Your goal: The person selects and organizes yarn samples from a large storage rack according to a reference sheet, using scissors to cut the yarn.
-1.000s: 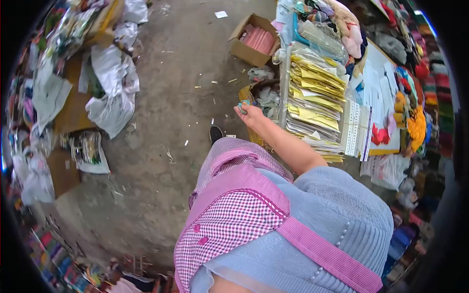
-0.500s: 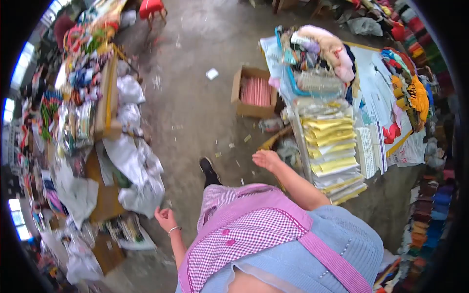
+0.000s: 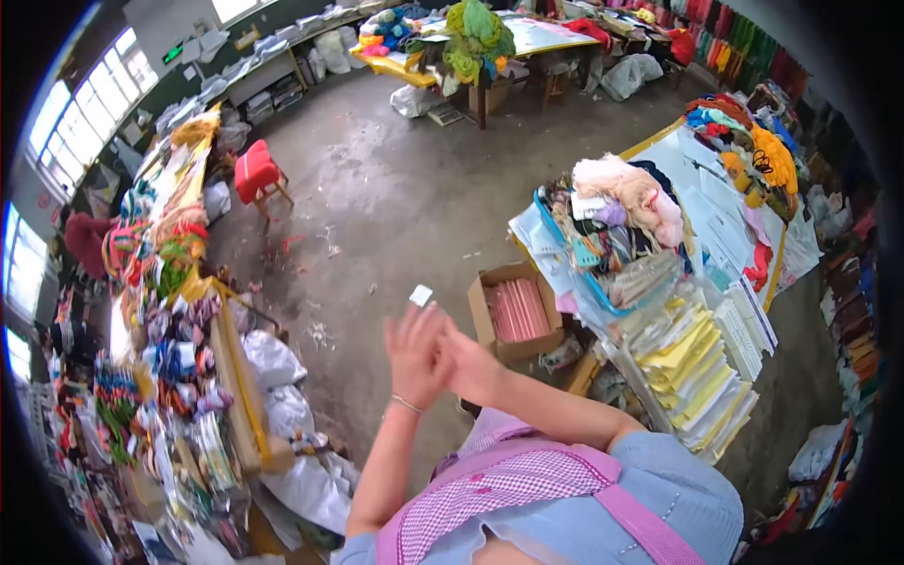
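Red chair [image 3: 256,171] on the grey floor [image 3: 405,188]; green yarn [image 3: 480,40] on a far table [image 3: 551,36]; windows [image 3: 92,99] at left

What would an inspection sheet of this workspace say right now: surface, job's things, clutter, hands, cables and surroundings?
Surface: yellow-edged table on the right, bearing a blue tray heaped with pale pink yarn and other goods; yellow papers stacked nearby.
Job's things: open cardboard box of pink items, on the floor beside the table.
Clutter: white plastic bags on the left; scraps on the floor.
Hands: left hand and right hand together in front of the body; whether they hold anything cannot be told.
Cables: nothing seen.
Surroundings: concrete floor, red-covered seat, windows on the left.
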The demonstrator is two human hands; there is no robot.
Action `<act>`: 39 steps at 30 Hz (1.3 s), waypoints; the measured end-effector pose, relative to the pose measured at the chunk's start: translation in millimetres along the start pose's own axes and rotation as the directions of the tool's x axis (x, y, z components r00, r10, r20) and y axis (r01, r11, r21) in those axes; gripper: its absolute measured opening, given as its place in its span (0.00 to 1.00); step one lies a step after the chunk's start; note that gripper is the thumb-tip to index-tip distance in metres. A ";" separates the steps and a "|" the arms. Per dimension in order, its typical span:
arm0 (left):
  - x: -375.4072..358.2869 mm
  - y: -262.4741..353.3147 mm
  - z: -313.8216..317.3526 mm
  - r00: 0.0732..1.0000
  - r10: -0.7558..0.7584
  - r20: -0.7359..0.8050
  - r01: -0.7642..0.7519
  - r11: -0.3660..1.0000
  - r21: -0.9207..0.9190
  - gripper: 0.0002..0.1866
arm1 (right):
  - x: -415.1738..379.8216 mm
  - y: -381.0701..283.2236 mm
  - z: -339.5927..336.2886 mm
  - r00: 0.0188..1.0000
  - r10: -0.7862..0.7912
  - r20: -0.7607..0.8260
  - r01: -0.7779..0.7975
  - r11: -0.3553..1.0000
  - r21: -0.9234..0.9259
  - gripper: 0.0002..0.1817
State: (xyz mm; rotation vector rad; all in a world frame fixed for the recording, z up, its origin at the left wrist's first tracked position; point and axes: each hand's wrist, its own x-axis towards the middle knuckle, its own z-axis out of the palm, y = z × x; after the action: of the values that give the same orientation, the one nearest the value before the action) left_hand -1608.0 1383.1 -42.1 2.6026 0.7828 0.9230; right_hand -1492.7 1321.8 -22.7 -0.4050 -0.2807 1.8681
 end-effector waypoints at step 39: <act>857.7 -172.9 64.3 0.282 0.542 -0.791 -0.950 0.044 -0.309 0.16 | -124.9 -262.3 67.7 -0.023 -0.403 0.915 -0.668 -0.675 -0.314 0.31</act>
State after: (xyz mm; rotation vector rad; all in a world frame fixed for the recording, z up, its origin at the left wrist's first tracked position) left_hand -1077.3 2010.2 265.6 1.7206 -1.1272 1.7115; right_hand -1257.3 1289.2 157.6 2.4943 1.7129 2.3653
